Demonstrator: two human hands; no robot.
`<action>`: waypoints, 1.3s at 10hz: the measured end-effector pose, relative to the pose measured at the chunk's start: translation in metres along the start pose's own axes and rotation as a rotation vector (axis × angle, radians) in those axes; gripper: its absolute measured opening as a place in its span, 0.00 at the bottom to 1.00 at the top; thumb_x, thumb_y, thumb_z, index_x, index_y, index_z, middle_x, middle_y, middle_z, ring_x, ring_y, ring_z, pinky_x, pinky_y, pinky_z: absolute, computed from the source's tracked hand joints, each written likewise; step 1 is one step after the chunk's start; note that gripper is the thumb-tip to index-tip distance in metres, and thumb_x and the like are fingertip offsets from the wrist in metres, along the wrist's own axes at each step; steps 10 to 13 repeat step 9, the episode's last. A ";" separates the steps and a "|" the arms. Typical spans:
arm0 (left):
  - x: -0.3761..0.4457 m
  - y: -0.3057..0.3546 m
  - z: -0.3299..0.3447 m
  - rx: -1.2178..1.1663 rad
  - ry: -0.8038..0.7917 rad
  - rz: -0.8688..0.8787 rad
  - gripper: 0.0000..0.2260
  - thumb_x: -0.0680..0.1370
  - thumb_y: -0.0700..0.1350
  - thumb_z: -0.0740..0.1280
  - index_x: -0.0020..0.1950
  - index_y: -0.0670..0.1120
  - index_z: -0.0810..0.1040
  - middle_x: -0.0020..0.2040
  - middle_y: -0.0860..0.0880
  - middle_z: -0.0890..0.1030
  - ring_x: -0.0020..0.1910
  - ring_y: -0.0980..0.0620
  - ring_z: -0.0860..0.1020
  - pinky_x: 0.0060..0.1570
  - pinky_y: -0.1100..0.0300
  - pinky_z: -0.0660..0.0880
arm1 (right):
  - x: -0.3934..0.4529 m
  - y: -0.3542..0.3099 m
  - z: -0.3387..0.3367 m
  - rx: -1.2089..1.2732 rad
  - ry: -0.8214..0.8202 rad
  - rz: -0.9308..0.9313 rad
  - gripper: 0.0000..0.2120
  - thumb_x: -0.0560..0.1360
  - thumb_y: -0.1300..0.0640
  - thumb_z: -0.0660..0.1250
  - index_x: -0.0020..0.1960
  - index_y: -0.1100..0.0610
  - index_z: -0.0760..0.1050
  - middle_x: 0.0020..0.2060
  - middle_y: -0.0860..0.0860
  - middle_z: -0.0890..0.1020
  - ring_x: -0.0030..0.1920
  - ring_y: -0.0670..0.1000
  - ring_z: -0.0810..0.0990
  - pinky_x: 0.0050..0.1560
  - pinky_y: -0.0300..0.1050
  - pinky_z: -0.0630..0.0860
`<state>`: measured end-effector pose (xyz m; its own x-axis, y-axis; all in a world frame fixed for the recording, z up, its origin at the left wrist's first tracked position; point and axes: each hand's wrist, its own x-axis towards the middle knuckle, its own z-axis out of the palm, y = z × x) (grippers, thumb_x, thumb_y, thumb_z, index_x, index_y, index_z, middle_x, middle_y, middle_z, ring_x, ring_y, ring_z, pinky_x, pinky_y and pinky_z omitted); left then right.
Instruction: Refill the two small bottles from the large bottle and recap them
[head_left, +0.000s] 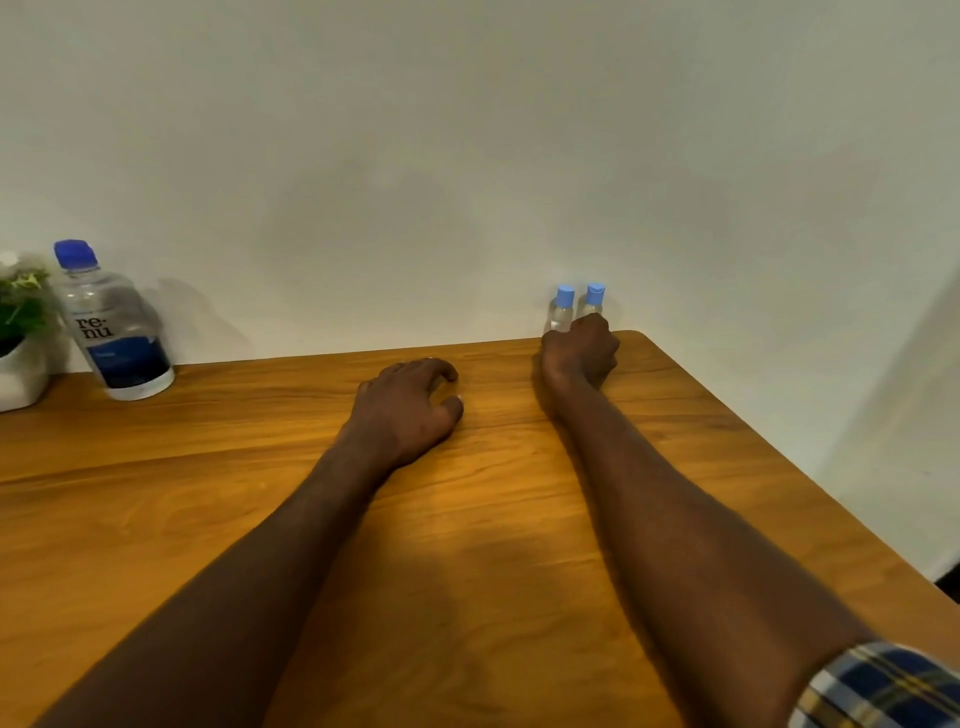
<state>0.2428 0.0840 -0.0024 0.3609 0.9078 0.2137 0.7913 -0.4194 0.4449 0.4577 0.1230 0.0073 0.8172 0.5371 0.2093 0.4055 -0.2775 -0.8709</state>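
**Right hand reaches the two little bottles at the back of the table**

The two small bottles stand side by side at about 1 o'clock, right at the far edge of the wooden table (519, 519), close to the wall. Both are clear and both have light blue caps on. The left small bottle (562, 312) and the right small bottle (594, 304) are just beside each other.

The right hand (582, 353) is stretched out to them. Its fingers are curled up in front of the bottles. It hides the bottom part of both, so I cannot tell if it is really gripping them or only touching them.

The left hand (410, 405) rests on the table near 12 o'clock, in the middle. Its fingers are loosely bent and hold nothing.

The large bottle (111, 322) stands far off at 10 o'clock, by the wall. It has a dark blue cap on and a blue label.

A small green plant in a white pot (21, 379) sits just left of the large bottle.
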 end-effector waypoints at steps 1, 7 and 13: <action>0.000 0.000 -0.001 0.000 0.001 0.000 0.18 0.81 0.58 0.64 0.71 0.57 0.74 0.74 0.52 0.75 0.74 0.47 0.70 0.73 0.43 0.67 | 0.000 -0.001 -0.001 -0.008 -0.007 0.012 0.25 0.78 0.55 0.75 0.71 0.59 0.72 0.66 0.58 0.80 0.65 0.59 0.81 0.61 0.51 0.79; 0.001 -0.002 0.001 0.016 -0.005 -0.012 0.21 0.81 0.60 0.64 0.73 0.56 0.73 0.72 0.51 0.77 0.72 0.47 0.72 0.72 0.44 0.67 | 0.000 -0.004 -0.003 -0.070 -0.030 0.033 0.24 0.79 0.53 0.74 0.71 0.59 0.73 0.66 0.57 0.80 0.65 0.58 0.81 0.59 0.49 0.79; 0.002 -0.001 0.000 0.019 0.016 -0.004 0.22 0.81 0.59 0.65 0.73 0.55 0.73 0.73 0.50 0.74 0.72 0.47 0.72 0.70 0.43 0.69 | -0.008 -0.002 -0.006 0.125 -0.052 0.021 0.26 0.78 0.53 0.72 0.72 0.57 0.69 0.62 0.55 0.81 0.61 0.57 0.81 0.51 0.47 0.76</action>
